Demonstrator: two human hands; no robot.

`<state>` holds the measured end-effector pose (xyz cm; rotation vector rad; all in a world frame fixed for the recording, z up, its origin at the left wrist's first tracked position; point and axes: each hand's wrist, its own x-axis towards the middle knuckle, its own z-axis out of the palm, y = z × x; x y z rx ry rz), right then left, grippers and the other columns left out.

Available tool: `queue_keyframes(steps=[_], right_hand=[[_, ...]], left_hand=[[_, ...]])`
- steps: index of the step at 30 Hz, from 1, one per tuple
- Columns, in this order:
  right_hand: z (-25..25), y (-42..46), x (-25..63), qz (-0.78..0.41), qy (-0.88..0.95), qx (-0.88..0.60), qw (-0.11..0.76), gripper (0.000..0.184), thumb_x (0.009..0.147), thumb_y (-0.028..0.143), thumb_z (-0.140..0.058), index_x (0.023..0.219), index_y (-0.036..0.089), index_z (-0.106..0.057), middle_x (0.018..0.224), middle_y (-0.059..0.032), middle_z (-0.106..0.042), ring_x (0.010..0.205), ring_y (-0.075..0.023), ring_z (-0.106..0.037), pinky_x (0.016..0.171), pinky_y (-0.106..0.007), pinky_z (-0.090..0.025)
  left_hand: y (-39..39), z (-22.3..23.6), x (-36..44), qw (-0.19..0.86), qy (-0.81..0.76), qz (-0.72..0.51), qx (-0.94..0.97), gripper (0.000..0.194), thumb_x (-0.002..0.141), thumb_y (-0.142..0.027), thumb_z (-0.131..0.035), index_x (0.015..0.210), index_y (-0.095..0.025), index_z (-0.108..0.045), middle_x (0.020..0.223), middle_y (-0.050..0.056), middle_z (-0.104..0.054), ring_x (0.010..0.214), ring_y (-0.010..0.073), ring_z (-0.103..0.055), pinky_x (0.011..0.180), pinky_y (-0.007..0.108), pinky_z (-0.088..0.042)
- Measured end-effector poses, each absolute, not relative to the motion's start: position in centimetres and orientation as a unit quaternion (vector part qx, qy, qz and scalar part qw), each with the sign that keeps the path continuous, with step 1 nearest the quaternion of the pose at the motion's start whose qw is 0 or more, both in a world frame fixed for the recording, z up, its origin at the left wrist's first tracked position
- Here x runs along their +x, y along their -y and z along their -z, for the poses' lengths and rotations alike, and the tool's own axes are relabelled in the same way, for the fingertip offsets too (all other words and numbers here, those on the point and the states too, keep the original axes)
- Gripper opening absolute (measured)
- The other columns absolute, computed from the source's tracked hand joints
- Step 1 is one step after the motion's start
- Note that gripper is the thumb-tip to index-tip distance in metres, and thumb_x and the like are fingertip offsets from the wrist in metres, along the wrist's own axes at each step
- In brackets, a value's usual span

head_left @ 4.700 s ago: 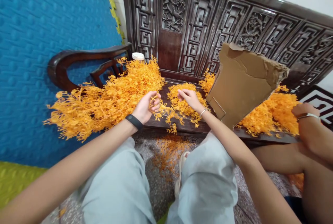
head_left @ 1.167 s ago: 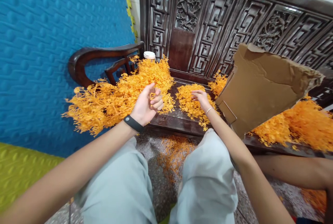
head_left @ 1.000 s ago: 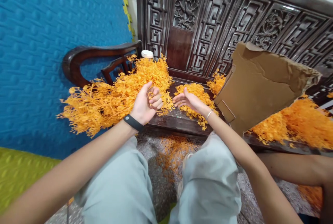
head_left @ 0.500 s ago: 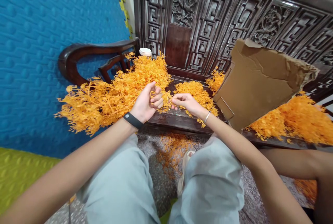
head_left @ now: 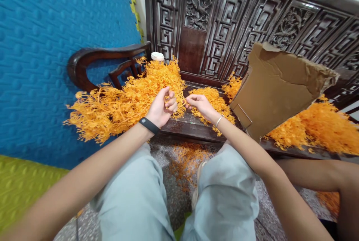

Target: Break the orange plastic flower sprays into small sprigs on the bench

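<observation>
My left hand (head_left: 161, 108), with a black band at the wrist, has its fingers curled around a thin orange plastic sprig (head_left: 180, 107). Facing it, my right hand (head_left: 200, 104) pinches thumb and fingertips at the sprig's near side; the exact piece between these fingertips is too small to make out. Behind and left of my left hand lies a large heap of orange plastic sprigs (head_left: 112, 112). A smaller orange pile (head_left: 214, 101) rests on the dark wooden bench (head_left: 193, 128) just beyond my right hand.
A cardboard sheet (head_left: 277, 87) leans on the bench at right, with more orange sprigs (head_left: 328, 127) behind it. A white-lidded container (head_left: 157, 56) stands at the back. Orange scraps (head_left: 187, 158) litter the floor. Another person's limb (head_left: 311, 175) shows at lower right.
Both hands stay close together at the orange sprig, with only slight shifts of the fingers. The view has moved a little; the piles and cardboard look the same.
</observation>
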<state>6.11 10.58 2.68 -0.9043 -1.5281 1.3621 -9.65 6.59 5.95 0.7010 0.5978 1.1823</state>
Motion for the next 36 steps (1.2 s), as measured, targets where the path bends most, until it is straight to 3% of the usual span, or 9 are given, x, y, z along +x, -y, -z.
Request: queue_keyframes(steps=[6,11,17,22,27,30,33,36], right_hand=[[-3.3,-10.3,5.4,-0.524,0.574,-0.413,0.474,0.018,0.067,0.027,-0.068,0.059,0.012,-0.061,0.056,-0.0003,-0.060,0.054,-0.0073,-0.052,0.055,-0.020,-0.038],[-3.7,-10.4,4.7,-0.512,0.517,-0.451,0.517,0.018,0.072,0.016,-0.061,0.055,0.013,-0.058,0.054,-0.0001,-0.057,0.053,-0.0070,-0.052,0.054,-0.019,-0.038],[-4.2,-10.9,3.7,-0.489,0.472,-0.492,0.544,0.024,0.075,0.017,-0.060,0.052,0.015,-0.054,0.048,0.0020,-0.052,0.046,-0.0058,-0.043,0.050,-0.020,-0.036],[-3.9,-12.3,2.8,-0.456,0.459,-0.521,0.556,0.022,0.077,0.017,-0.057,0.054,0.014,-0.056,0.051,0.0010,-0.053,0.048,-0.0067,-0.044,0.052,-0.020,-0.038],[-3.7,-15.9,6.8,-0.285,0.350,-0.636,0.626,0.022,0.083,0.019,-0.044,0.074,0.012,-0.063,0.063,-0.0020,-0.060,0.052,-0.0063,-0.048,0.050,-0.017,-0.038],[-2.6,-17.1,11.0,-0.207,0.335,-0.693,0.604,0.028,0.085,0.026,-0.041,0.085,0.011,-0.064,0.065,-0.0016,-0.061,0.050,-0.0064,-0.048,0.050,-0.018,-0.038],[-0.7,-17.2,13.5,-0.180,0.362,-0.713,0.573,0.028,0.081,0.032,-0.049,0.076,0.012,-0.066,0.062,0.0004,-0.058,0.054,-0.0089,-0.050,0.053,-0.019,-0.038],[0.6,-17.2,14.5,-0.156,0.391,-0.729,0.540,0.022,0.077,0.028,-0.053,0.074,0.012,-0.067,0.068,-0.0009,-0.060,0.064,-0.0115,-0.052,0.060,-0.020,-0.039]], left_hand=[[-6.9,-5.8,-9.1,0.715,-0.269,-0.572,0.299,0.041,0.093,-0.031,-0.027,0.056,-0.017,-0.037,0.032,-0.009,-0.022,0.025,0.0036,-0.016,0.034,0.019,-0.013],[-7.0,-5.9,-8.3,0.703,-0.258,-0.604,0.271,0.043,0.094,-0.034,-0.025,0.055,-0.017,-0.035,0.031,-0.009,-0.021,0.025,0.0038,-0.016,0.034,0.019,-0.013],[-7.1,-6.3,-7.7,0.690,-0.262,-0.628,0.246,0.044,0.094,-0.036,-0.024,0.055,-0.018,-0.033,0.032,-0.008,-0.020,0.026,0.0039,-0.016,0.034,0.018,-0.015],[-7.6,-6.1,-7.1,0.676,-0.275,-0.644,0.229,0.042,0.092,-0.039,-0.031,0.056,-0.019,-0.031,0.034,-0.010,-0.018,0.026,0.0037,-0.015,0.033,0.018,-0.016],[-6.0,-6.4,-6.9,0.705,-0.285,-0.608,0.228,0.042,0.093,-0.035,-0.028,0.055,-0.018,-0.032,0.035,-0.009,-0.018,0.026,0.0036,-0.013,0.032,0.019,-0.014],[-4.9,-6.7,-7.1,0.725,-0.265,-0.571,0.280,0.044,0.093,-0.035,-0.027,0.054,-0.018,-0.034,0.035,-0.009,-0.018,0.027,0.0039,-0.013,0.032,0.018,-0.014],[-4.7,-6.8,-7.6,0.738,-0.252,-0.526,0.338,0.043,0.093,-0.035,-0.029,0.054,-0.017,-0.036,0.036,-0.009,-0.017,0.027,0.0038,-0.014,0.033,0.018,-0.015],[-4.8,-6.5,-8.2,0.741,-0.269,-0.482,0.382,0.042,0.091,-0.034,-0.033,0.054,-0.017,-0.038,0.037,-0.009,-0.017,0.028,0.0037,-0.014,0.033,0.017,-0.016]])
